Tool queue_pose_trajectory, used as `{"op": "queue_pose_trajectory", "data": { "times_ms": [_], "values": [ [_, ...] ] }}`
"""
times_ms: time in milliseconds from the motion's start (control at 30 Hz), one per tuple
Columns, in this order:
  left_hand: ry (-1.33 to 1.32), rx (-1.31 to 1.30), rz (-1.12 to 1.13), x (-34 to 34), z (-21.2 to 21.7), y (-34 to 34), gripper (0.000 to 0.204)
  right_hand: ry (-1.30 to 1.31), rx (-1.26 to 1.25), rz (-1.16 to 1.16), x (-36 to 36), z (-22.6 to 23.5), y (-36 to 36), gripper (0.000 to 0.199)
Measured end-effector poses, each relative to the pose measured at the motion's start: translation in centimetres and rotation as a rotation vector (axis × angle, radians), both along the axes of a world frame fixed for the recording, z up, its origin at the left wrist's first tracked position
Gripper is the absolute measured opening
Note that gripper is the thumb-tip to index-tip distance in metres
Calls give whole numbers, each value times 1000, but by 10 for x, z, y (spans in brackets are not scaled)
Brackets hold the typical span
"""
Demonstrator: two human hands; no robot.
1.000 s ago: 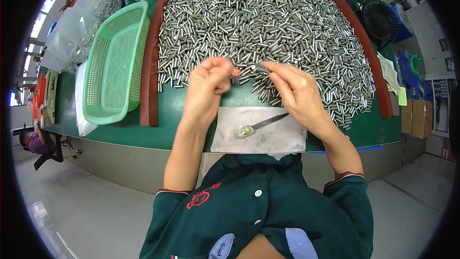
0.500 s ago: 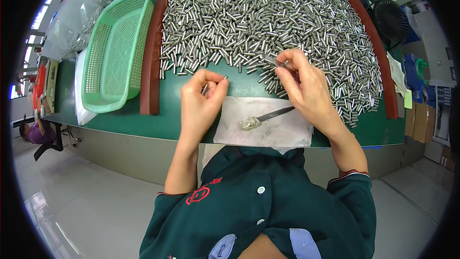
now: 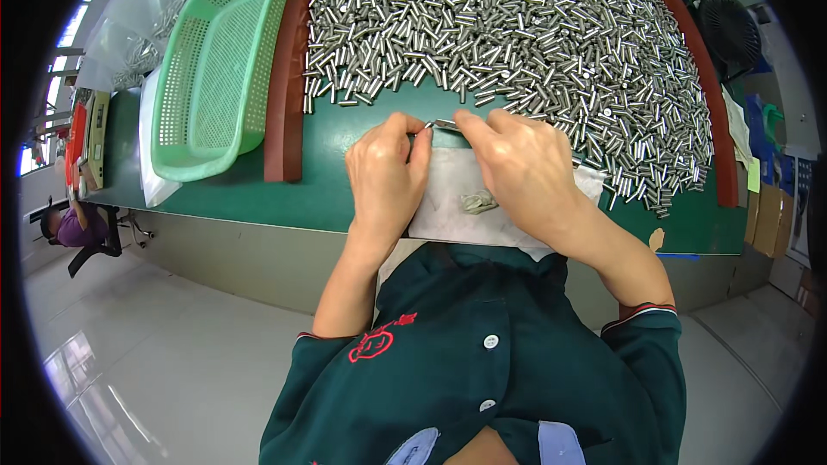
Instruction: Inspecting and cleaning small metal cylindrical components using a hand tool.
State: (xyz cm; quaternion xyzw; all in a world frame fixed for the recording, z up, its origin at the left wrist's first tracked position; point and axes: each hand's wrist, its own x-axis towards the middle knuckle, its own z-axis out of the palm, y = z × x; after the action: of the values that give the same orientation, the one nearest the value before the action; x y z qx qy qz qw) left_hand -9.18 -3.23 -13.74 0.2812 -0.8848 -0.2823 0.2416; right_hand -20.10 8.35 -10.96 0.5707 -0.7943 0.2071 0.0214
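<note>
My left hand (image 3: 388,168) is closed, pinching a small steel pin (image 3: 428,126) between thumb and forefinger. Close beside it, my right hand (image 3: 524,164) grips a flat, thin grey metal blade (image 3: 446,124). The blade's tip reaches the pin; whether they touch is too small to tell. Below the hands lies a whitish cloth (image 3: 444,207) at the table's near edge. On the cloth rests a tool with a pale wrapped end (image 3: 478,201), the rest of it hidden by my right hand. A broad heap of loose steel pins (image 3: 517,26) spreads beyond both hands.
Dark red rails (image 3: 286,112) border the heap left and right. A green perforated plastic basket (image 3: 215,77) stands at the left, near clear bags of metal parts (image 3: 138,34). A black fan (image 3: 728,34) is at the far right. Another person (image 3: 79,224) sits at far left.
My right hand has moved left, bringing the blade from the heap's edge up to the pin in my left hand. It now covers most of the tool on the cloth.
</note>
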Motion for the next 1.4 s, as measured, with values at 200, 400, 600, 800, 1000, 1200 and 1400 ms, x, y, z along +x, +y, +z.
{"op": "queue_pose_trajectory", "data": {
  "times_ms": [200, 400, 600, 800, 1000, 1200, 1400],
  "values": [
    [15, 25, 15, 1, -2, 0, 12, 64, 10, -14, 2, -8, -1, 30],
    [20, 41, 38, 1, -1, 0, 12, 83, 10, -33, 4, -9, -2, 31],
    [21, 48, 47, 1, -1, 0, 13, 83, 15, -39, 5, -10, -2, 32],
    [10, 45, 44, 0, 0, 1, 13, 133, 5, -20, 6, -11, -1, 31],
    [2, 47, 40, 0, 0, 1, 13, 173, -11, 5, 7, -14, 0, 31],
    [6, 44, 38, -1, -1, 1, 13, 165, -37, 14, 6, -16, 2, 30],
    [-3, 34, 36, 0, -2, 1, 14, 130, 0, 2, 8, -16, 4, 35]
  ]
}}
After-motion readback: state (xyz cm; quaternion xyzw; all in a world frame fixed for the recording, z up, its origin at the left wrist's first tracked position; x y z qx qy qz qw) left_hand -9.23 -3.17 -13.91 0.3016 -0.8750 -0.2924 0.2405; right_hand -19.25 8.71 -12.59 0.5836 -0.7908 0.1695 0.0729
